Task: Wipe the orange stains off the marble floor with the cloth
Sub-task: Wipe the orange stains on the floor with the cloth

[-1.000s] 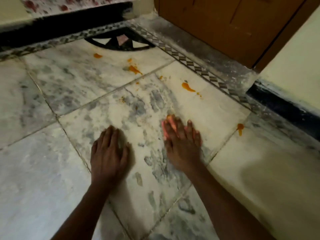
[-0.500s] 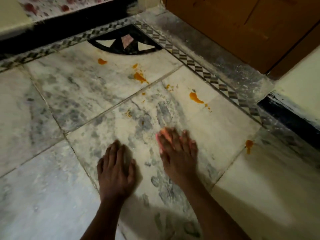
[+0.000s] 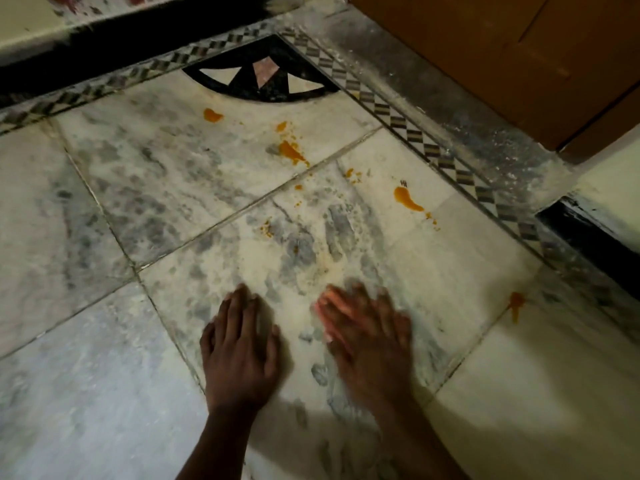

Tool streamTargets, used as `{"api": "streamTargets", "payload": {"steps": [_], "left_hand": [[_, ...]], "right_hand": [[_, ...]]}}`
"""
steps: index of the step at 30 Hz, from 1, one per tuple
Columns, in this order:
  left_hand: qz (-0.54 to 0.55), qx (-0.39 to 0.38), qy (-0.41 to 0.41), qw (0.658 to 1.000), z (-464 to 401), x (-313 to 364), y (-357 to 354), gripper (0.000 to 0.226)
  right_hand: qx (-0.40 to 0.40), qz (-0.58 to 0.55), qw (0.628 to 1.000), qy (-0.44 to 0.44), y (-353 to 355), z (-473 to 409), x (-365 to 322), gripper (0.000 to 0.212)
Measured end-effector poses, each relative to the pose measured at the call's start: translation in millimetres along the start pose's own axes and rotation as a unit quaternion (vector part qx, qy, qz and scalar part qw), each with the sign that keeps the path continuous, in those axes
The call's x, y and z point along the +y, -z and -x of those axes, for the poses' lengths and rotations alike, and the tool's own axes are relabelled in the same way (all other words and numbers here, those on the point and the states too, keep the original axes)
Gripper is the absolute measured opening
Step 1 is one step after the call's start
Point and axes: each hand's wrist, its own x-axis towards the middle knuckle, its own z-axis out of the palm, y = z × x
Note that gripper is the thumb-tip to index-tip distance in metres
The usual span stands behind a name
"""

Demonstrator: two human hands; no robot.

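Both hands lie flat on the marble floor, near its front edge in the head view, probably to prop a person who crouches or kneels over the spill. The left hand rests palm down with its fingers straight and close together, holding nothing. The right hand is blurred, yet its fingers look spread and straight against the stone, and nothing shows in it either. No cloth is anywhere in view, so by my judgement the wiping has not begun and the cloth must first be fetched. The orange stains lie beyond the hands, toward the far corner where the black fan-shaped inlay meets the chequered border strip: a small blob just below the inlay, a larger streak with specks around it, a comma-shaped drop near the border on the right, and a drip on a tile joint close to the right hand. A pale powdery film covers the tiles. A wooden door stands past the border. No container of any kind shows.
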Motion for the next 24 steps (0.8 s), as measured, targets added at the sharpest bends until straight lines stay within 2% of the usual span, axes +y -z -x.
{"api": "streamTargets", "payload": {"steps": [1, 3, 5, 6, 8, 10, 12, 14, 17, 18, 19, 21, 23, 24], "left_hand": [[0.002, 0.000, 0.000, 1.000, -0.8, -0.2, -0.9, 0.068], [0.000, 0.005, -0.004, 1.000, -1.5, 0.3, -2.2, 0.067], [-0.007, 0.005, 0.001, 1.000, -1.3, -0.5, -4.5, 0.067], [-0.009, 0.005, -0.001, 1.000, -1.5, -0.2, -4.0, 0.066], [-0.010, 0.005, -0.005, 1.000, -1.9, -0.4, -2.1, 0.067], [-0.012, 0.007, -0.004, 1.000, -2.9, 0.7, -1.6, 0.067], [-0.008, 0.008, -0.005, 1.000, -1.3, 1.4, -0.3, 0.067], [-0.007, 0.016, -0.009, 1.000, -1.9, 0.0, -1.8, 0.066], [-0.012, 0.015, -0.009, 1.000, -2.7, -0.5, -3.7, 0.065], [-0.018, 0.014, -0.010, 1.000, -3.3, 0.8, -5.2, 0.065], [-0.025, 0.007, -0.010, 1.000, -2.7, 0.8, -4.9, 0.065], [-0.022, 0.009, -0.010, 1.000, -3.1, -0.1, -3.6, 0.066], [-0.021, 0.018, -0.017, 0.999, -1.8, -0.5, -2.3, 0.066], [-0.016, 0.017, -0.018, 1.000, -3.8, -0.9, -1.4, 0.066]], "right_hand": [[0.010, 0.006, 1.000, -0.026, -2.1, -7.2, 19.5, 0.059], [0.028, -0.003, 0.987, -0.156, -5.3, -54.9, 43.6, 0.063], [0.039, -0.046, 0.963, -0.263, -13.8, -116.0, 35.3, 0.065], [0.038, -0.052, 0.962, -0.265, -15.6, -132.1, 21.3, 0.065], [0.031, -0.030, 0.985, -0.165, -21.0, -125.6, -10.2, 0.063], [0.024, -0.020, 0.999, -0.035, -14.5, -74.1, -25.8, 0.060], [0.014, -0.012, 1.000, 0.018, -5.2, -19.1, -20.1, 0.059], [0.029, 0.005, 0.999, -0.019, -13.1, -21.0, 4.0, 0.061], [0.107, -0.035, 0.963, -0.244, -26.4, -94.7, 11.9, 0.058], [0.120, -0.046, 0.951, -0.281, -31.4, -119.2, 5.2, 0.056], [0.129, -0.048, 0.948, -0.286, -35.1, -132.2, -4.9, 0.056], [0.108, -0.030, 0.972, -0.209, -33.2, -124.7, -26.3, 0.056], [0.063, -0.010, 0.992, -0.112, -24.8, -75.7, -42.4, 0.057], [0.054, -0.012, 0.994, -0.093, -19.3, -47.0, -49.9, 0.057]]}}
